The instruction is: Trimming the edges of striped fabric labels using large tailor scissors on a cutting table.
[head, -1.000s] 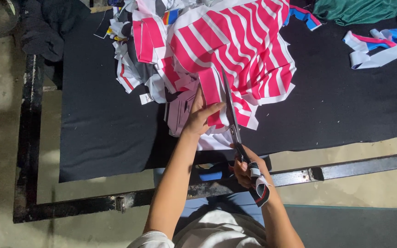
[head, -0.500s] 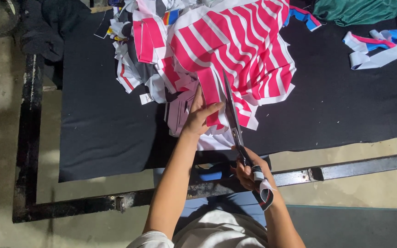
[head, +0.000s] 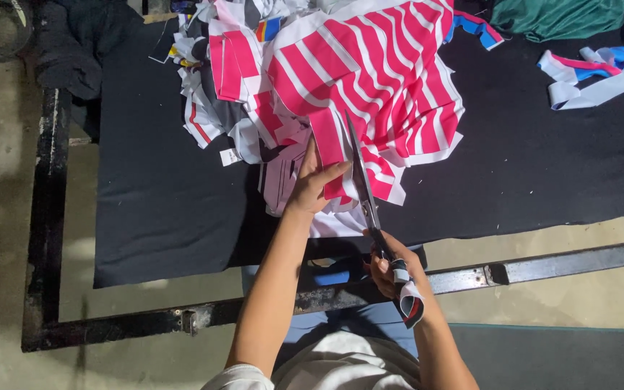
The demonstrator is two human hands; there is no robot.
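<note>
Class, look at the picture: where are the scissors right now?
In the head view, the scissors sit just right of centre, handles in the right hand, blades over the pink-and-white striped fabric beside the left hand.

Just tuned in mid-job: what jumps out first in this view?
The pink and white striped cloth grabs the eye, spread over a heap of scraps at the top of the black table. The right hand holds long scissors with the blades lying on the cloth's near edge, while the left hand presses the cloth flat beside them. Loose strips lie at the far right.
</note>
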